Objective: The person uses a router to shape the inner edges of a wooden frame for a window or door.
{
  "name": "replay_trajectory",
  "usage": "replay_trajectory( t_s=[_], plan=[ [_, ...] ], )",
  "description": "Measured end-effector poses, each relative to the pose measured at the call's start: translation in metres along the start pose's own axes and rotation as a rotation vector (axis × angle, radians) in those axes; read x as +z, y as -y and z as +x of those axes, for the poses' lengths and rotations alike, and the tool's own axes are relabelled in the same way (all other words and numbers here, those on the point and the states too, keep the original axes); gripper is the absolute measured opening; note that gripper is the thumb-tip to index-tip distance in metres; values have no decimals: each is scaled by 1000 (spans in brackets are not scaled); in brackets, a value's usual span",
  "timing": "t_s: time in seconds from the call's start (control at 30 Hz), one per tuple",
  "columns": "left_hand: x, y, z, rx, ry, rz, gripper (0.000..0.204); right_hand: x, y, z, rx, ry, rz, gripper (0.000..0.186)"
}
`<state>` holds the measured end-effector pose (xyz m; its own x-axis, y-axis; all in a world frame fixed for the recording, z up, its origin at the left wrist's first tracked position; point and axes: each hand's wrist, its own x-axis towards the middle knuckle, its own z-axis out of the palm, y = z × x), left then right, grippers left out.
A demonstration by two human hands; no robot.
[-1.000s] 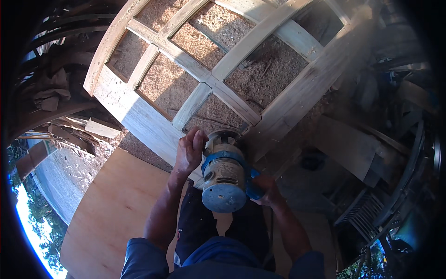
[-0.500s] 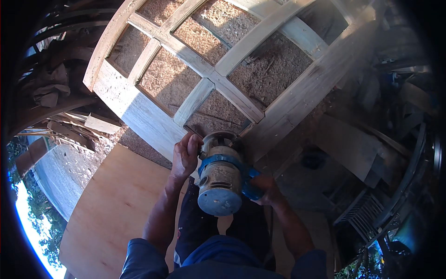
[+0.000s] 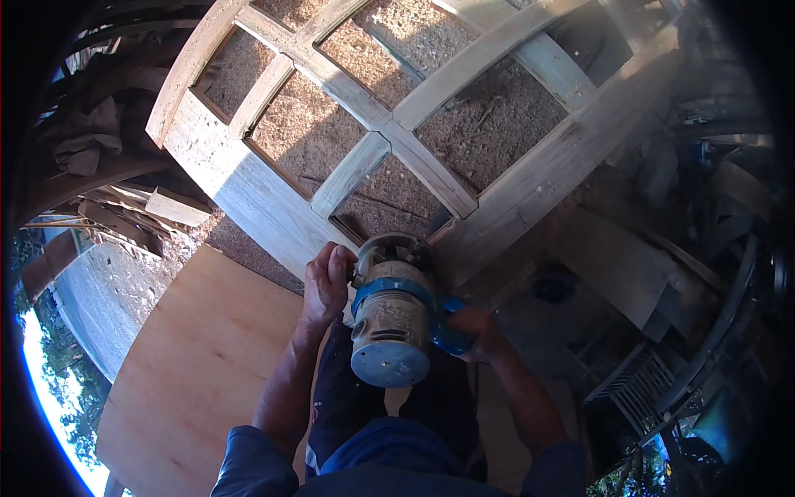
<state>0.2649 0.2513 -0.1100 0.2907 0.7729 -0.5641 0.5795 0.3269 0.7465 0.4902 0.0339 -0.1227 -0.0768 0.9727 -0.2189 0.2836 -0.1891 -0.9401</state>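
A dusty, pale router [image 3: 391, 319] with a blue collar and a round grey cap stands on the near edge of a wooden panelled frame [image 3: 364, 112]. On its left side my left hand [image 3: 327, 282] is closed round a knob, which the fingers mostly hide. My right hand [image 3: 479, 333] wraps the blue handle on the router's right. The router's round base rests at the near corner of one of the frame's openings, where two rails meet. Its bit is hidden from view. Sawdust shows through the frame's several openings.
A plywood sheet [image 3: 199, 364] lies to the left of my legs. Wood offcuts [image 3: 124, 224] are piled at the far left. On the right, in shade, are a board [image 3: 617, 269] and a slatted rack [image 3: 633, 389]. Dust hazes the frame's far right.
The frame appears slightly lower and further right in view, its far side most of all. My hands keep the same hold on the router, which has barely shifted.
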Motion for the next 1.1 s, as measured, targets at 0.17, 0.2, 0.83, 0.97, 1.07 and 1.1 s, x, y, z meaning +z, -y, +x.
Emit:
replay_trajectory(
  t_s=[0.17,0.2,0.83,0.97,1.07,1.1],
  plan=[
    [0,-1,-6,-40,-43,-4,44,-4,-3,5,-38,2,8,33],
    [0,0,-7,-45,-46,-6,44,-5,-3,7,-50,-3,19,33],
    [1,11,-17,-24,-189,-91,43,-28,-7,29,-58,194,-36,40],
    [-2,16,-16,-24,-228,-98,45,-33,-6,40,-76,215,-40,40],
    [-4,14,-13,-35,-250,-116,45,-36,-6,46,-95,236,-61,41],
    [-5,14,-13,-34,-256,-115,45,-37,-6,48,-91,251,-71,42]
  ],
)
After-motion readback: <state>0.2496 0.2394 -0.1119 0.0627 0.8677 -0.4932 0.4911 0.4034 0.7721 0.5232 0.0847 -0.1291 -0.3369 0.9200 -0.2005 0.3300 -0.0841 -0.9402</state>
